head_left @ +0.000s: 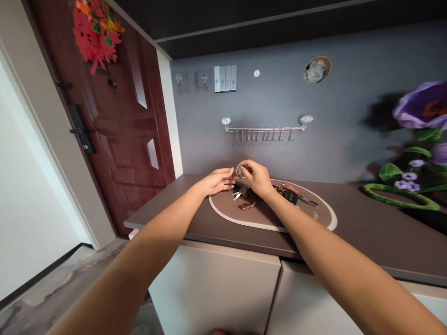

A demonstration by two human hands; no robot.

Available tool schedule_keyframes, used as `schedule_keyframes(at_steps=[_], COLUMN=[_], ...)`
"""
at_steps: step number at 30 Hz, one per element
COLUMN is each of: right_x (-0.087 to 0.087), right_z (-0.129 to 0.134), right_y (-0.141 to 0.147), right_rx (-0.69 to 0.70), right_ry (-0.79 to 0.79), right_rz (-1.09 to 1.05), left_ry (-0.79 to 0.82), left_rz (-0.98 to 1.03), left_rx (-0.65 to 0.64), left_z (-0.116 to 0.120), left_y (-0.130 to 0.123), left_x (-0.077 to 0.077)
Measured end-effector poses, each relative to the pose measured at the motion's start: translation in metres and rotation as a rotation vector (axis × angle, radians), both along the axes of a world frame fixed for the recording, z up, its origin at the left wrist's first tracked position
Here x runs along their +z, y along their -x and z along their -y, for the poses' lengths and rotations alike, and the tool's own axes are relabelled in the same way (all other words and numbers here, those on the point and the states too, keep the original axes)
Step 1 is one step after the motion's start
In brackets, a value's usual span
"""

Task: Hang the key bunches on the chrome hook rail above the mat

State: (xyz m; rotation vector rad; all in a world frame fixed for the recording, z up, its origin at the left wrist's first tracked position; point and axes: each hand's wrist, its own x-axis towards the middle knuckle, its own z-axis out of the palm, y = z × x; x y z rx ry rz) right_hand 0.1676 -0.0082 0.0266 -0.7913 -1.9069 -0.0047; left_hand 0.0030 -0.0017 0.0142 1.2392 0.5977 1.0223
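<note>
Above an oval mat [223,215] on the counter, my right hand [257,177] pinches a small bunch of keys on a metal ring [239,171] between thumb and fingers. Just to its left is my left hand [220,181], its fingers stretched toward the ring with a gap below the thumb. Under the hands lie loose silver keys [237,196] and a brass-coloured ring-shaped piece [248,205]. Right of my right wrist rests a pile of keys and fobs, with a black fob [292,196], a red piece [292,188] and a metal clip [308,201].
A rail with several small hooks [265,129] is fixed to the grey wall behind. Two clear hooks and a switch panel [225,78] sit higher up. Purple fabric flowers [422,107] stand at the right, and a brown door [122,130] is at the left.
</note>
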Motion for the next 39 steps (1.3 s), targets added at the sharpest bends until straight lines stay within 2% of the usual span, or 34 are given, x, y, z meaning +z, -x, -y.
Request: schedule_keyframes(at_steps=[5,13,18,24,30,35,39], right_x=[0.001,0.0,-0.003,-0.009,-0.013,-0.015,-0.016], right_z=[0.0,-0.002,-0.004,-0.005,-0.011,-0.015,-0.016], right_y=[0.0,0.001,0.002,0.005,0.006,0.005,0.001], right_rx=[-0.013,-0.006,0.034,0.048,0.156,0.146,0.103], right_ry=[-0.075,-0.086,-0.006,0.178,0.328,0.362,0.318], right_rz=[0.063,0.098,0.012,-0.065,-0.184,-0.252,-0.222], left_ry=[0.02,-0.015,-0.122,-0.282,-0.437,-0.593,-0.765], left_rz=[0.04,0.019,0.021,-0.049,-0.123,-0.291,-0.504], left_rx=[-0.072,-0.043,0.097,0.29,0.437,0.539,0.653], left_z=[0.003,0.001,-0.003,-0.005,-0.006,-0.004,-0.001], left_y=[-0.002,-0.004,-0.006,-0.009,-0.013,-0.015,-0.015], left_x=[0.001,-0.001,-0.003,-0.004,-0.006,-0.006,-0.005])
